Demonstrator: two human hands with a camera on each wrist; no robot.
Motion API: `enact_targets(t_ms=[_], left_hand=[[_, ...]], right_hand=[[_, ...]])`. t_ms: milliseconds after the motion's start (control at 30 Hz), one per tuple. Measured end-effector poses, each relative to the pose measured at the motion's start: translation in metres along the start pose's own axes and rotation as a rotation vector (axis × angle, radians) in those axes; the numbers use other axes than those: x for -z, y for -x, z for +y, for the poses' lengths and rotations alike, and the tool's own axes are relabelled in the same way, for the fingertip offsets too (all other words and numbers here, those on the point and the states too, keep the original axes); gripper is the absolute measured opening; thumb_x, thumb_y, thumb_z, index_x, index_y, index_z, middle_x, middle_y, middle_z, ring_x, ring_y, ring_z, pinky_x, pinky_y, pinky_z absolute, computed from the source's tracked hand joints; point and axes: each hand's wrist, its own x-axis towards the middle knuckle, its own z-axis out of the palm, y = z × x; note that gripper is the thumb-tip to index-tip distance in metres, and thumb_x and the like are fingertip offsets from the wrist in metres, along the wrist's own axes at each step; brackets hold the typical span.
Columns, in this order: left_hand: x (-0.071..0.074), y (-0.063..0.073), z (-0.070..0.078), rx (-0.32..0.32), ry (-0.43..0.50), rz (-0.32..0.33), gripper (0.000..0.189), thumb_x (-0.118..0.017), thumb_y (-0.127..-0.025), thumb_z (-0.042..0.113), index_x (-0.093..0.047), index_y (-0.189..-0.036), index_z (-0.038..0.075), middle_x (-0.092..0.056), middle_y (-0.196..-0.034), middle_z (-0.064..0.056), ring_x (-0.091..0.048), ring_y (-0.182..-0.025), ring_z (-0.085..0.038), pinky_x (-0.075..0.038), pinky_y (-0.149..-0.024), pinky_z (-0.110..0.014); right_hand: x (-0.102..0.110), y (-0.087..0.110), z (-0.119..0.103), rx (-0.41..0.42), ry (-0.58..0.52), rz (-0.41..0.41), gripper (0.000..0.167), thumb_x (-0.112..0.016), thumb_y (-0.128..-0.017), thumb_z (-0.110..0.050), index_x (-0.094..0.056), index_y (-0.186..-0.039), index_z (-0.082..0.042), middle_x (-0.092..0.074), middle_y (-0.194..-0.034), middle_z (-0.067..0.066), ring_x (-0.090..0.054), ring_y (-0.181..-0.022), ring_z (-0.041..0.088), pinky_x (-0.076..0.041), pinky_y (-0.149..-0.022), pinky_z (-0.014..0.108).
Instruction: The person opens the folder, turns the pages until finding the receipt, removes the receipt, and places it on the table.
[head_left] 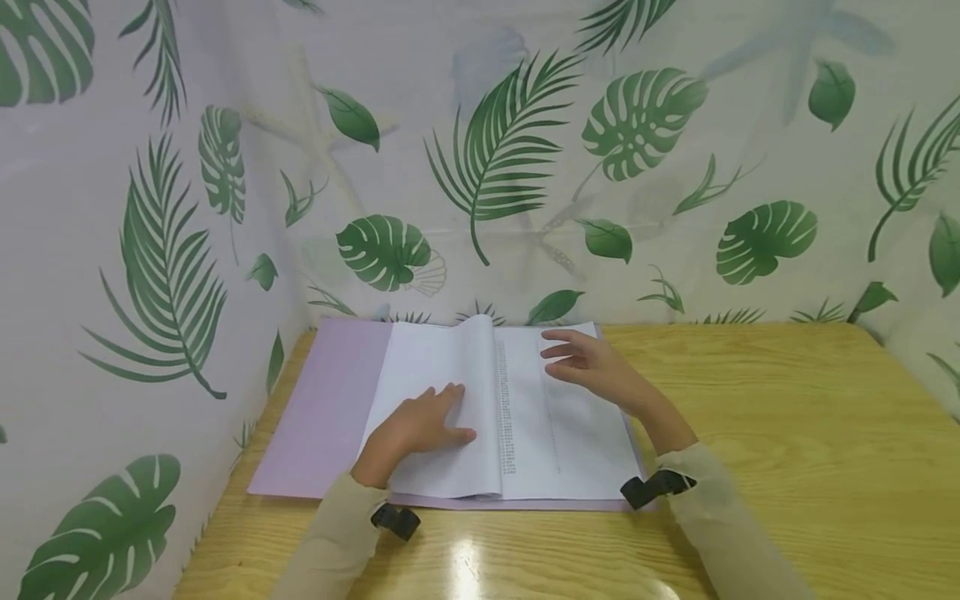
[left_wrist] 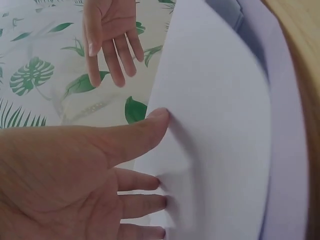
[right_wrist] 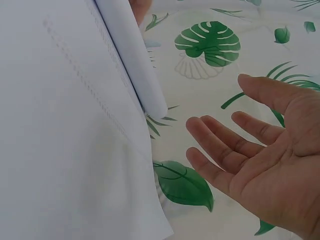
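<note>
A stack of white pages lies in a spread purple folder on the table. The turned pages at the left curl up into a rounded fold along the middle. My left hand rests on those turned pages, its fingertips touching the paper with thumb and fingers spread. Over the right-hand page, which bears a narrow column of small print, my right hand hovers with relaxed fingers and holds nothing. In the right wrist view its palm and fingers show apart from the paper.
The folder lies on a wooden table, near its left side. A white cloth with green leaf prints hangs behind the table and along the left. Both wrists wear black straps over beige sleeves.
</note>
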Motion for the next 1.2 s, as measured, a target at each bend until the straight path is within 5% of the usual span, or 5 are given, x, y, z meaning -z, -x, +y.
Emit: enact_targets(t_ms=[233, 467, 700, 967, 1200], left_hand=[[0.001, -0.004, -0.007, 0.025, 0.012, -0.068, 0.085, -0.068, -0.095, 0.051, -0.032, -0.161, 0.011, -0.031, -0.166, -0.014, -0.028, -0.155, -0.036, -0.031, -0.123, -0.054], [0.002, -0.003, -0.005, 0.039, 0.023, -0.066, 0.085, -0.068, -0.094, 0.051, -0.033, -0.160, 0.012, -0.032, -0.166, -0.017, -0.029, -0.154, -0.038, -0.033, -0.122, -0.056], [0.000, -0.002, -0.003, 0.048, 0.005, -0.054, 0.084, -0.068, -0.094, 0.051, -0.034, -0.160, 0.012, -0.032, -0.165, -0.019, -0.032, -0.153, -0.039, -0.034, -0.121, -0.057], [0.000, -0.003, -0.002, 0.051, -0.024, -0.050, 0.084, -0.068, -0.094, 0.051, -0.034, -0.160, 0.012, -0.034, -0.164, -0.020, -0.034, -0.152, -0.040, -0.036, -0.119, -0.057], [0.001, -0.002, -0.001, 0.056, -0.020, -0.050, 0.084, -0.068, -0.094, 0.052, -0.034, -0.160, 0.012, -0.034, -0.164, -0.019, -0.033, -0.152, -0.039, -0.036, -0.120, -0.058]], right_hand=[[0.021, 0.005, 0.001, 0.024, -0.013, 0.039, 0.058, -0.064, -0.102, -0.027, -0.043, -0.153, -0.011, -0.055, -0.147, 0.021, -0.054, -0.137, 0.039, -0.043, -0.113, 0.058], [0.038, 0.010, 0.002, 0.025, -0.018, 0.083, 0.055, -0.062, -0.103, -0.023, -0.043, -0.152, -0.008, -0.057, -0.146, 0.022, -0.055, -0.135, 0.039, -0.042, -0.115, 0.058], [0.058, 0.005, 0.012, 0.013, 0.045, 0.148, 0.050, -0.059, -0.105, -0.019, -0.046, -0.150, -0.004, -0.059, -0.142, 0.024, -0.058, -0.131, 0.040, -0.053, -0.092, 0.018], [0.068, -0.004, 0.031, -0.054, 0.113, 0.170, 0.048, -0.056, -0.105, -0.015, -0.046, -0.148, 0.004, -0.054, -0.145, 0.031, -0.054, -0.133, 0.045, -0.047, -0.109, 0.056], [0.065, -0.016, 0.054, -0.091, 0.162, 0.131, 0.054, -0.056, -0.102, -0.009, -0.039, -0.148, 0.014, -0.044, -0.150, 0.036, -0.050, -0.134, 0.051, -0.050, -0.107, 0.055]])
